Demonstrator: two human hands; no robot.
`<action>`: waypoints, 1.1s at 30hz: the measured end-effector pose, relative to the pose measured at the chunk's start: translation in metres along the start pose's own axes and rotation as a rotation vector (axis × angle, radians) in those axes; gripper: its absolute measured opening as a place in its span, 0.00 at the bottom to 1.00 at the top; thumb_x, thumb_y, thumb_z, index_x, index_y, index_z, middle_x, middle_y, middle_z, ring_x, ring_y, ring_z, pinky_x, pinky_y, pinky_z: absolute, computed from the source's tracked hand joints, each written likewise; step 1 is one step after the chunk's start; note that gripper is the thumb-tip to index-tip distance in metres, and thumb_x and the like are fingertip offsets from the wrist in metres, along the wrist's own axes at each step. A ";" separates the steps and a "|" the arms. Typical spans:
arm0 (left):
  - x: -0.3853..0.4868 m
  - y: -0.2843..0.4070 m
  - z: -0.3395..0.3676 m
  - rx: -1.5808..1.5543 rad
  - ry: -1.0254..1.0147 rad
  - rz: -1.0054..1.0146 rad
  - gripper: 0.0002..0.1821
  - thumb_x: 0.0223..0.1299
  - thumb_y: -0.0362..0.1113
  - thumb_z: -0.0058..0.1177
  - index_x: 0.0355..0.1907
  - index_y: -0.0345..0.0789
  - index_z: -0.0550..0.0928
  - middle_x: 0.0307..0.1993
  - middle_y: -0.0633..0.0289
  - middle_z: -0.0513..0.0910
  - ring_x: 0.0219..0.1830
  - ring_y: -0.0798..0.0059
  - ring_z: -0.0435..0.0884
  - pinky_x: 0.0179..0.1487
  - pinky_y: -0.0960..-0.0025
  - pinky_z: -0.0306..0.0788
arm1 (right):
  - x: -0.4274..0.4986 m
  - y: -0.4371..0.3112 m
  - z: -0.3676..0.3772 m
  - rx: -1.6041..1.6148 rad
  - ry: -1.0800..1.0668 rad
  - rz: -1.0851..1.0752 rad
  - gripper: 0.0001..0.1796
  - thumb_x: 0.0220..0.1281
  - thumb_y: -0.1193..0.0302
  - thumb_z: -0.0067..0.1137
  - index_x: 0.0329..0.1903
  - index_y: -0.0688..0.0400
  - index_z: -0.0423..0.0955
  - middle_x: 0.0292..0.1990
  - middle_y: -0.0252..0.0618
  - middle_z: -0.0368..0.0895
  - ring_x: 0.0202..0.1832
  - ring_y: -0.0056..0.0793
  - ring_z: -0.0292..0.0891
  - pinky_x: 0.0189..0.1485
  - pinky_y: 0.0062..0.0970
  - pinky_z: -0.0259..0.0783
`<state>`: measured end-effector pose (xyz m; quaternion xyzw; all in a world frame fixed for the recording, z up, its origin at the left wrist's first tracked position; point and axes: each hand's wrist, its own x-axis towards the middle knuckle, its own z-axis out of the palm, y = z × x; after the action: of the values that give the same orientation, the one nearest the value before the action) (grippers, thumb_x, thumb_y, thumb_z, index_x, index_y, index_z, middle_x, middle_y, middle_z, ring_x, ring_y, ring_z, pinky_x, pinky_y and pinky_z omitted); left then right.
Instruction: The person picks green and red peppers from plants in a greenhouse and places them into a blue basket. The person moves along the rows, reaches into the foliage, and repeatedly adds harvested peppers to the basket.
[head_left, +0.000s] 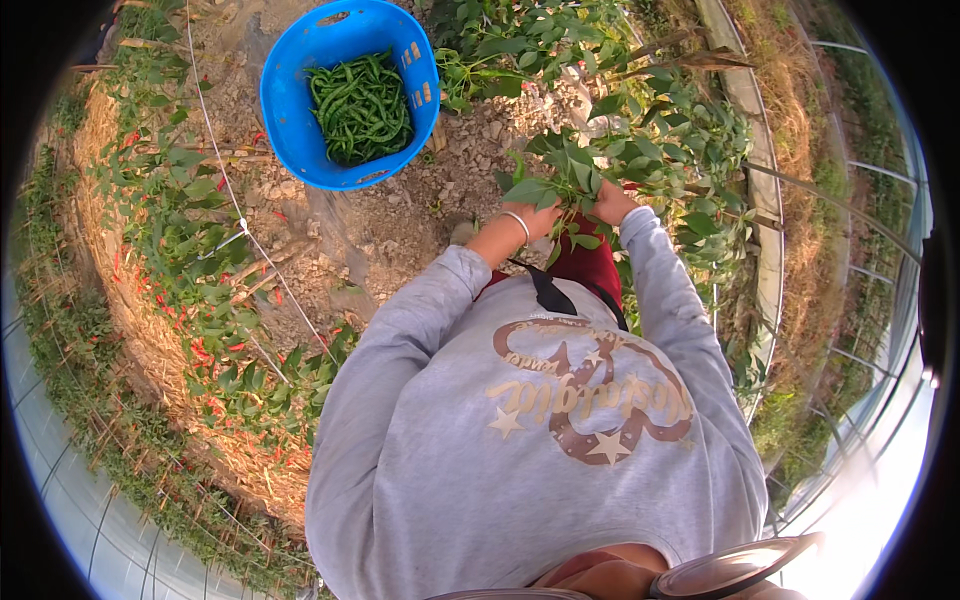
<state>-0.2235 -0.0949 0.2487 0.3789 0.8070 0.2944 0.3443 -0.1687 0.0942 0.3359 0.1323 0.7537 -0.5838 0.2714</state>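
Observation:
Both hands are among the leafy branches of a pepper plant (570, 169) in front of my body. My left hand (534, 217), with a pale bangle at its wrist, is at the near left side of the foliage, its fingers partly hidden by leaves. My right hand (613, 202) is close beside it on the right, fingertips also behind leaves. Whether either hand grips a stem or a pepper cannot be told. A green pepper (517, 166) hangs left of the leaves. A blue plastic basket (274, 97) holding a heap of long green peppers (364, 109) stands on the soil at the upper left.
Plants with red peppers (199, 351) line the left side, along a white string (281, 277) with a knot. Dry, cloddy soil (405, 225) lies between the rows. On the right run a pale edging strip (765, 172) and a thin slanting pole (832, 202).

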 end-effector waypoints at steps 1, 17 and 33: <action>-0.004 0.008 0.002 -0.126 0.026 -0.101 0.12 0.60 0.46 0.49 0.38 0.41 0.80 0.40 0.55 0.81 0.41 0.53 0.79 0.44 0.54 0.71 | 0.004 0.004 0.004 -0.022 -0.027 -0.044 0.20 0.53 0.77 0.60 0.51 0.62 0.73 0.46 0.38 0.80 0.44 0.27 0.73 0.51 0.26 0.68; -0.102 -0.007 -0.154 -0.050 0.119 -0.181 0.11 0.56 0.41 0.54 0.38 0.37 0.80 0.31 0.52 0.82 0.36 0.52 0.80 0.42 0.58 0.73 | -0.029 0.038 0.024 -0.309 0.235 -0.349 0.19 0.42 0.81 0.62 0.42 0.59 0.76 0.38 0.44 0.73 0.43 0.43 0.71 0.46 0.31 0.67; -0.054 -0.128 -0.285 0.580 0.612 -0.143 0.14 0.63 0.34 0.48 0.51 0.43 0.77 0.46 0.57 0.78 0.47 0.56 0.73 0.48 0.59 0.68 | -0.022 0.037 0.110 -0.906 0.132 -0.372 0.26 0.49 0.67 0.59 0.56 0.43 0.71 0.56 0.36 0.70 0.60 0.36 0.64 0.64 0.45 0.55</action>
<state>-0.4717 -0.2693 0.3404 0.2983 0.9456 0.1296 -0.0121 -0.1040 0.0026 0.2996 -0.0991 0.9582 -0.2263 0.1443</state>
